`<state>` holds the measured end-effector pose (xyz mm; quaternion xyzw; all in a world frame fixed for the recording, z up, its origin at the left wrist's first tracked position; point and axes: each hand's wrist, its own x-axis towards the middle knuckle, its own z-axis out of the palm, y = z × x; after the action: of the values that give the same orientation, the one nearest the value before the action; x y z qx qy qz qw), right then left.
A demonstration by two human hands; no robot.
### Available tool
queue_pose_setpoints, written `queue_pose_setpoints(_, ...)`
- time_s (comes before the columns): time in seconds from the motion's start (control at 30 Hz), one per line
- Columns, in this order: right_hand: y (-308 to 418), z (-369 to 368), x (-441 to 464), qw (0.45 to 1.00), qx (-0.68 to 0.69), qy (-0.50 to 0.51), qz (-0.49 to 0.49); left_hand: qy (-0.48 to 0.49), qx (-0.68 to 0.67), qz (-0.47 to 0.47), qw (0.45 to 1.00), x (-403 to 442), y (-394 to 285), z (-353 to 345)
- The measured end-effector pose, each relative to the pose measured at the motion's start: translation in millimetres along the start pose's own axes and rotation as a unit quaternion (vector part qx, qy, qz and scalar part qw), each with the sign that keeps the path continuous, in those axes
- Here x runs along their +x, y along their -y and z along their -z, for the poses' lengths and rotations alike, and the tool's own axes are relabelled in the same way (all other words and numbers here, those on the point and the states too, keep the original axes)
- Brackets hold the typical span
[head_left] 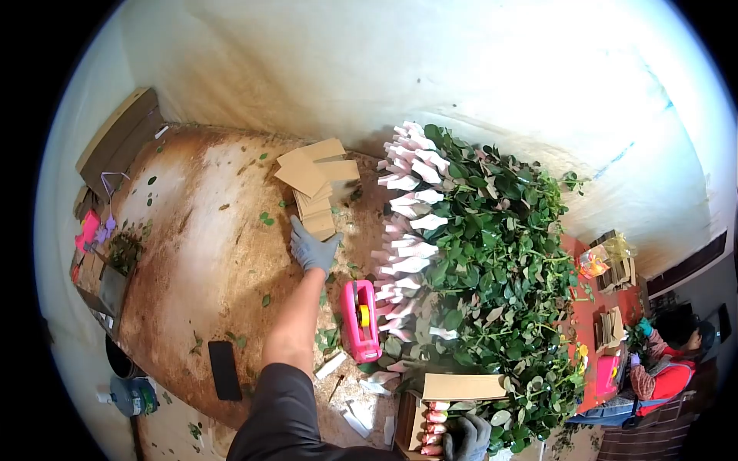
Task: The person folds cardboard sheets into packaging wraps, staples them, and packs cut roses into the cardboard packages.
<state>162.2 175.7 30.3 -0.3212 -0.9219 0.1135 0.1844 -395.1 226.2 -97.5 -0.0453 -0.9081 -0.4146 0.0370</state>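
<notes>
Several flat, light-brown rectangular cardboard pieces (306,175) lie in an overlapping, fanned pile on the brown-stained tabletop (207,269) in the head view. The left hand (311,250), covered by a grey glove, touches the near end of this pile with its thumb spread to the side; whether the fingers grip a piece cannot be told. The right hand (469,438), also in a grey glove, is positioned at the lower edge of the view with bent fingers, just beside a column of red-and-cream rose blooms (435,426); its grip cannot be determined. A light-brown cardboard strip (465,386) is located directly above these blooms. A bright pink plastic tape dispenser with a yellow core (360,321) rests between the left forearm and a long row of pale pink-and-white wrapped flower heads (411,250). Dense green leafy stems (500,292) extend to the right of that row. A black rectangular phone (224,370) lies to the left of the forearm. At far right, a person in a red vest (669,380) stands beside a red tabletop (588,326).
</notes>
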Motion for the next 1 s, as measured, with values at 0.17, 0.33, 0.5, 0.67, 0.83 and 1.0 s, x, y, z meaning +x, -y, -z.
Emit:
queue_pose_setpoints(0.17,1.0,0.0,3.3,0.999,0.011,0.027,-0.024,-0.033,-0.048,-0.051,0.997,-12.6,12.4,-2.8)
queue_pose_setpoints(0.33,-7.2,-5.3,2.4,0.999,0.013,0.035,-0.006,-0.069,0.026,-0.114,0.991,-12.2,24.1,-21.8)
queue_pose_setpoints(0.5,-11.0,-6.1,2.3,0.999,0.009,0.042,0.0,-0.091,0.062,-0.075,0.991,-8.3,25.5,-33.0)
queue_pose_setpoints(0.67,-8.9,-6.9,-0.6,0.999,0.009,0.031,-0.01,-0.057,0.066,-0.075,0.993,-7.6,24.0,-17.4)
queue_pose_setpoints(0.83,-1.3,-0.8,3.2,0.999,0.02,0.019,-0.017,-0.048,0.079,-0.1,0.991,-28.9,40.6,11.2)
queue_pose_setpoints(1.0,-2.5,4.3,3.8,0.999,0.047,0.023,-0.001,-0.026,0.098,-0.109,0.989,-67.5,75.9,50.2)
